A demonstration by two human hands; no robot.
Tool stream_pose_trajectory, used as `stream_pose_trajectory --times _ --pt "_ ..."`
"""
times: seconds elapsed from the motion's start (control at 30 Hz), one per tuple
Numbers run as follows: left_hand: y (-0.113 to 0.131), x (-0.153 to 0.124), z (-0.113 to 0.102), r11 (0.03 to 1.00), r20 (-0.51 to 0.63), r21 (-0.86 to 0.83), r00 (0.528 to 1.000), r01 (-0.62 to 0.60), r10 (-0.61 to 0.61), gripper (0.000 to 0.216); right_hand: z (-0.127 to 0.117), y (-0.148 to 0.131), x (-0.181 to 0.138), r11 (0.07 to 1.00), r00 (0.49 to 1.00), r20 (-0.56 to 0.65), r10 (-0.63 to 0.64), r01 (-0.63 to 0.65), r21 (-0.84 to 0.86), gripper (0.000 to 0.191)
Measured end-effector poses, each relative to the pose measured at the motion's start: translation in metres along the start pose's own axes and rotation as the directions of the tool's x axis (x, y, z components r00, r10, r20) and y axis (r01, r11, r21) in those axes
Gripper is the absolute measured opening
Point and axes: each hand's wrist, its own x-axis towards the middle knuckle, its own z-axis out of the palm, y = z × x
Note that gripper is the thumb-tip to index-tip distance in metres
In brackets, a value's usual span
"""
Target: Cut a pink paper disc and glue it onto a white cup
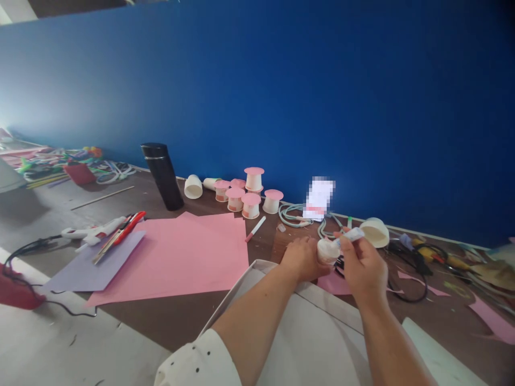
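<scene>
My left hand [302, 258] is closed round a small white paper cup [326, 251], holding it just above the table. My right hand [362, 264] is closed on a white stick-like tube [351, 235], maybe a glue stick or marker, whose tip rests against the cup. Both hands are over the far edge of a white tray or board [281, 321] in front of me. A scrap of pink paper [333, 284] lies under the hands.
Pink paper sheets [181, 254] and a lilac sheet [92, 265] with a glue gun [94, 231] and red cutter [129, 225] lie left. A black flask [163, 176], several pink-topped cups [249, 195], a pink marker [256, 229], cables [295, 214] and a white bowl [376, 231] stand by the blue wall.
</scene>
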Motion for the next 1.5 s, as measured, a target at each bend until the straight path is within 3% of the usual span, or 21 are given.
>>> stream_pose_trajectory --times 0.1,0.23,0.37,0.5,0.67,0.83,1.1,1.5 --pt "0.002 -0.002 -0.003 1.000 -0.018 -0.012 0.999 0.026 -0.027 0.052 -0.007 0.002 0.000 0.999 0.993 -0.116 0.028 -0.026 0.021 0.044" --pt "0.005 -0.005 -0.006 0.999 -0.020 0.012 0.999 0.029 -0.029 0.049 -0.009 0.001 -0.001 0.996 0.986 -0.148 0.073 -0.066 0.055 0.044" --pt "0.005 -0.007 -0.006 0.999 -0.008 0.004 0.999 0.039 -0.039 0.060 -0.004 -0.002 -0.001 0.985 0.988 -0.122 0.095 -0.076 0.155 0.050" --pt "0.002 -0.004 -0.002 1.000 -0.040 -0.014 0.999 0.025 -0.026 0.073 0.000 -0.001 0.001 0.987 0.996 -0.083 0.036 -0.023 0.159 0.052" --pt "0.003 -0.005 -0.003 1.000 -0.060 0.015 0.998 0.027 -0.026 0.058 0.002 0.010 0.003 0.993 0.997 -0.079 -0.010 0.019 0.115 0.052" --pt "0.004 -0.017 -0.007 0.998 -0.167 0.043 0.985 0.040 -0.033 0.053 0.002 0.011 0.000 0.995 0.996 -0.088 -0.002 0.011 0.095 0.052" --pt "-0.001 -0.026 -0.003 0.994 -0.116 0.053 0.989 0.095 -0.088 0.051 0.006 0.004 -0.004 0.993 0.999 -0.033 -0.031 0.035 0.111 0.048" --pt "-0.005 -0.021 0.000 1.000 -0.114 0.013 0.993 0.027 -0.025 0.052 0.015 0.011 -0.003 0.993 0.998 0.053 -0.027 0.021 0.112 0.050"
